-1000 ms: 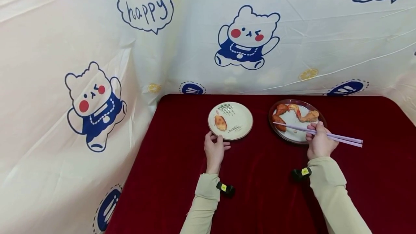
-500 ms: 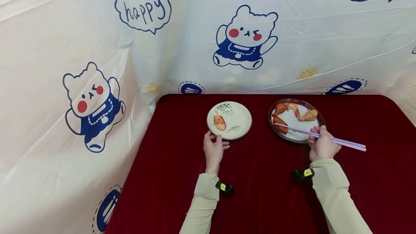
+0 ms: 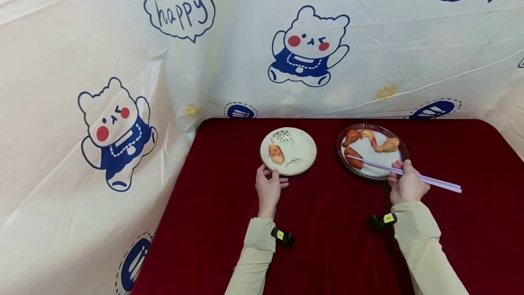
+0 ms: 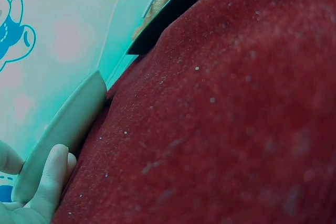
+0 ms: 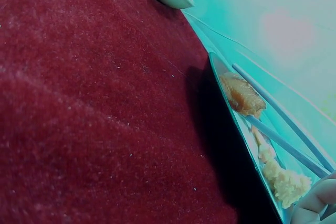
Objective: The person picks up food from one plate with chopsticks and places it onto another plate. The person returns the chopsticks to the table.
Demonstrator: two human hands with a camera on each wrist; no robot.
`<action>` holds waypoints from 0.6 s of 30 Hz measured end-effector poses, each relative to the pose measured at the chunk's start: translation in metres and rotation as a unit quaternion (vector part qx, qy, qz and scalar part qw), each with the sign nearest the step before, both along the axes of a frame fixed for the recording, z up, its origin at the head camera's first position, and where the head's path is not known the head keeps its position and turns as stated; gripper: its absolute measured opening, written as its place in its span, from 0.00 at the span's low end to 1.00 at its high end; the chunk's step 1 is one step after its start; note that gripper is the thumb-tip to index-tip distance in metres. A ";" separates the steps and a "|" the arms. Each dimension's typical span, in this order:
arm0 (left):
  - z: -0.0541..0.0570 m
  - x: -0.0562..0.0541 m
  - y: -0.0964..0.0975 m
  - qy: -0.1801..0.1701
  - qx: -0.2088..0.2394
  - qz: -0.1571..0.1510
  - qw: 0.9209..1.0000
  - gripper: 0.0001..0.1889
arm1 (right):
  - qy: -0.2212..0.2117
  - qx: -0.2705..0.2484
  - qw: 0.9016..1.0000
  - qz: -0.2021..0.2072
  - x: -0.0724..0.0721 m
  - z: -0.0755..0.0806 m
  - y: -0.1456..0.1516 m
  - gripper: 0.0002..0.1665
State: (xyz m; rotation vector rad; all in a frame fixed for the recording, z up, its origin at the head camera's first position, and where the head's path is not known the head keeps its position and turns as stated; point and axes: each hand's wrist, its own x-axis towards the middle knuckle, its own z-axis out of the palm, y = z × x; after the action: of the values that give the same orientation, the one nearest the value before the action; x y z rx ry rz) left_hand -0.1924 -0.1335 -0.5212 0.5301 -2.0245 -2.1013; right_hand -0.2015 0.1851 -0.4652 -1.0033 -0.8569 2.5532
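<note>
My left hand [image 3: 268,191] holds the near rim of a small cream plate [image 3: 304,153], with fingers on both faces of it in the left wrist view. One flat browned food piece [image 3: 276,154] lies on that plate. On the right, my right hand [image 3: 409,186] grips a pair of pale purple chopsticks [image 3: 440,183] over a dark-rimmed round plate [image 3: 404,149]. Their tips are at a brown piece of food [image 3: 353,157] near that plate's left rim. In the right wrist view, one chopstick [image 5: 286,142] passes on each side of this brown piece [image 5: 242,95].
The dark-rimmed plate also carries a reddish-brown drumstick-like piece [image 3: 351,137], a shrimp [image 3: 370,136] and a knobbly fried piece [image 3: 388,145]. Both plates rest on a table with a dark red velvet cloth [image 3: 327,236]. A printed white curtain [image 3: 245,58] stands behind and to the left.
The right hand has shifted slightly right and down, and the chopsticks have drawn closer together at the brown piece. The left hand and its plate stay as they were.
</note>
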 end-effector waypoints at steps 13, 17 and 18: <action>0.002 0.001 0.000 -0.005 0.002 -0.001 1.000 0.24 | 0.016 -0.046 0.999 0.009 0.002 0.000 0.002 0.14; 0.003 0.001 -0.001 -0.004 -0.003 -0.001 1.000 0.24 | 0.033 -0.063 0.997 0.028 0.003 0.003 0.001 0.15; 0.003 0.001 -0.001 -0.003 -0.004 -0.001 1.000 0.24 | 0.040 -0.067 0.996 0.033 0.003 0.004 0.000 0.16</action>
State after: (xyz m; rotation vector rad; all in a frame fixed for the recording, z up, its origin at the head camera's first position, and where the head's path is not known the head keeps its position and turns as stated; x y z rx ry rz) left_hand -0.1909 -0.1344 -0.5181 0.5352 -2.0373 -2.0933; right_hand -0.1985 0.1848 -0.4613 -0.9181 -0.7165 2.7168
